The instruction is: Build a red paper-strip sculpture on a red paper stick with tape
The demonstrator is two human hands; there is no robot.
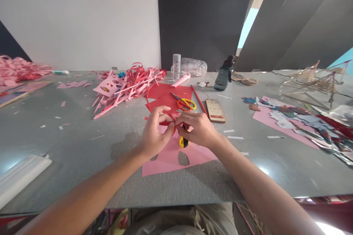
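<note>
Pink sheet [165,163] at table [82,154] front edge; over it L hand [154,134] & R hand [199,130], fingers closed, pinch red scrap [167,122]; yellow cutter [183,142] under R hand.

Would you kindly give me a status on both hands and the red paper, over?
Left hand and right hand both pinching the red paper piece. Yellow cutter under right hand, grip on it unclear. Pink sheet beneath; scissors beyond, apart.
</note>
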